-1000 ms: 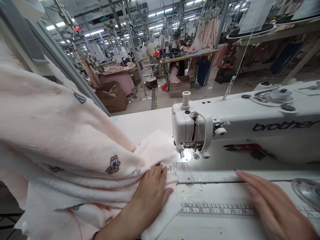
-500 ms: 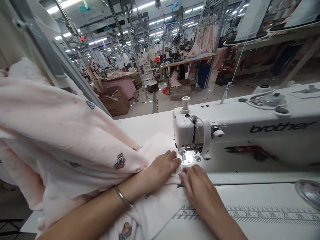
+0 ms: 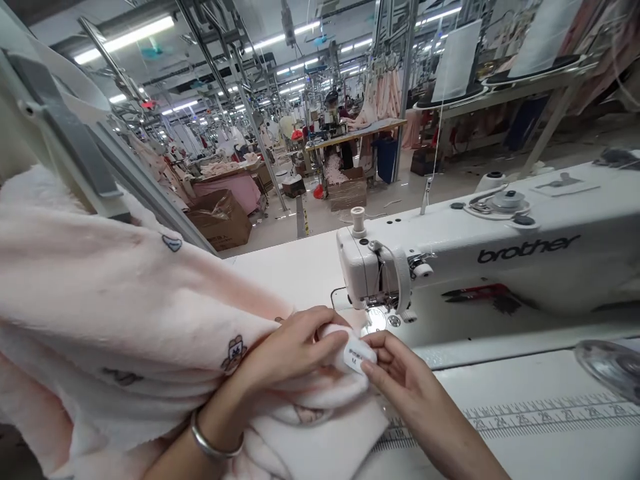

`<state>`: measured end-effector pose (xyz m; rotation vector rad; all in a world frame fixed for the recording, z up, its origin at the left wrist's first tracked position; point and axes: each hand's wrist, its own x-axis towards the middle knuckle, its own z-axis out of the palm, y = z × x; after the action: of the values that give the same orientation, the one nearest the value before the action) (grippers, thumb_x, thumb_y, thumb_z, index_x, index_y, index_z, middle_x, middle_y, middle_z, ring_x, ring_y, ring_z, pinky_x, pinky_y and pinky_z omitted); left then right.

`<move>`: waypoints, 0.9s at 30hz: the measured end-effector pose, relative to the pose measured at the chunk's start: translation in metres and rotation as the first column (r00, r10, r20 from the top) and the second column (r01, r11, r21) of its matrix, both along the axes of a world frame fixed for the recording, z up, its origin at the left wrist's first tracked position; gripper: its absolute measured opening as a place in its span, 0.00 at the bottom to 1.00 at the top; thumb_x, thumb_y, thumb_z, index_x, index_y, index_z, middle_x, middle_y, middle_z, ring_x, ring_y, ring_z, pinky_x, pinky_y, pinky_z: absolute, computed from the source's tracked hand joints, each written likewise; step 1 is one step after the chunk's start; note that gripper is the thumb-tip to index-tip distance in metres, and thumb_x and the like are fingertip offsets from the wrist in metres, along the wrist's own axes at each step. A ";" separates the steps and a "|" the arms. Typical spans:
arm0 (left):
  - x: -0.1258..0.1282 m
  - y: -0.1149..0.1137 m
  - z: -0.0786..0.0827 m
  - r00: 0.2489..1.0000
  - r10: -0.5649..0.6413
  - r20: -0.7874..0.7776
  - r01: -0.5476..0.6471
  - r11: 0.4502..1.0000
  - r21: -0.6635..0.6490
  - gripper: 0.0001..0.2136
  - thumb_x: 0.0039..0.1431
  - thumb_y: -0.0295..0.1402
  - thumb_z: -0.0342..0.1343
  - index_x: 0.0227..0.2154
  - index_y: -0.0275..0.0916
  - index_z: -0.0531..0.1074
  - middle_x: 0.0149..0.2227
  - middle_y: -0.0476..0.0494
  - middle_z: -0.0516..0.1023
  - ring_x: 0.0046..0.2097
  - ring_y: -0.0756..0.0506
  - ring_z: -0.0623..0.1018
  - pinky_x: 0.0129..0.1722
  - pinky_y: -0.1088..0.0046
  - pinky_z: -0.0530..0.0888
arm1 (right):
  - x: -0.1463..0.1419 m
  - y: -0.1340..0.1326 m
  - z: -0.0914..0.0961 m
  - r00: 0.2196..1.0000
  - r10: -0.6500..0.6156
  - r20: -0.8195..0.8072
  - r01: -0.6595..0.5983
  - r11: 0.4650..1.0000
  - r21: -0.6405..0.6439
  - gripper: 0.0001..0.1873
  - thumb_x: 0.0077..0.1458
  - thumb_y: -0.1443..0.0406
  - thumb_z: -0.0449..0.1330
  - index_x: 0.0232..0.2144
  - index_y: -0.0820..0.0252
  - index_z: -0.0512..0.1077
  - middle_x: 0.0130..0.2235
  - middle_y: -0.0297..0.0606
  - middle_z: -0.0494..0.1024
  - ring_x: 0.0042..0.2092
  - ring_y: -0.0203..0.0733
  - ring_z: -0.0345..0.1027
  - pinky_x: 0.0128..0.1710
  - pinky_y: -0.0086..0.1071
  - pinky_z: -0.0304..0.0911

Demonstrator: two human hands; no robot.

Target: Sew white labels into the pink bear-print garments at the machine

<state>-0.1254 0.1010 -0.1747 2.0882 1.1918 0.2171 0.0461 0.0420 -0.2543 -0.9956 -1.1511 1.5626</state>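
Note:
Pale pink plush fabric with small printed bears hangs at the left and runs down under my hands. My left hand, with a bangle at the wrist, is closed on a folded edge of this fabric. Between both hands a small white label printed with an "M" faces me. My right hand pinches the label's right end between thumb and fingers. Just beyond my hands stands the white sewing machine, its needle plate lit; the fabric edge is in front of the needle area.
Red-handled snips lie on the machine bed. A printed ruler scale runs along the table's front. A clear round dish-like object sits at the right. Thread cones stand behind, and a grey metal post rises at left.
Both hands have lifted the fabric edge off the machine bed, turning the white label up into view. My right hand now pinches that label. The camera view has shifted slightly.

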 end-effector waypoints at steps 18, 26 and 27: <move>-0.001 -0.003 -0.011 0.936 0.128 0.328 -0.035 0.961 -0.275 0.14 0.59 0.41 0.52 0.27 0.33 0.67 0.24 0.52 0.65 0.27 0.55 0.64 0.26 0.82 0.60 | -0.003 0.013 0.016 0.970 0.039 0.240 -0.041 0.999 0.003 0.15 0.50 0.54 0.58 0.29 0.61 0.68 0.26 0.30 0.63 0.29 0.35 0.55 0.28 0.27 0.50; -0.004 -0.001 -0.009 0.975 0.070 0.212 -0.019 0.971 -0.237 0.14 0.60 0.41 0.49 0.28 0.33 0.67 0.25 0.52 0.63 0.28 0.54 0.63 0.27 0.80 0.60 | -0.001 0.012 0.014 0.952 0.064 0.299 -0.055 0.998 -0.039 0.17 0.48 0.52 0.57 0.30 0.61 0.68 0.28 0.33 0.64 0.31 0.38 0.56 0.29 0.29 0.52; -0.005 -0.001 -0.007 0.981 0.044 0.186 -0.003 0.976 -0.218 0.14 0.59 0.41 0.51 0.28 0.33 0.68 0.26 0.52 0.64 0.29 0.53 0.64 0.28 0.80 0.60 | 0.000 0.012 0.014 0.957 0.073 0.282 -0.061 0.997 -0.050 0.18 0.48 0.52 0.58 0.30 0.61 0.68 0.28 0.33 0.64 0.32 0.38 0.56 0.29 0.29 0.52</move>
<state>-0.1300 0.1005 -0.1816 1.8209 1.0750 0.2782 0.0459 0.0535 -0.2405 -1.2498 -1.3661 1.5353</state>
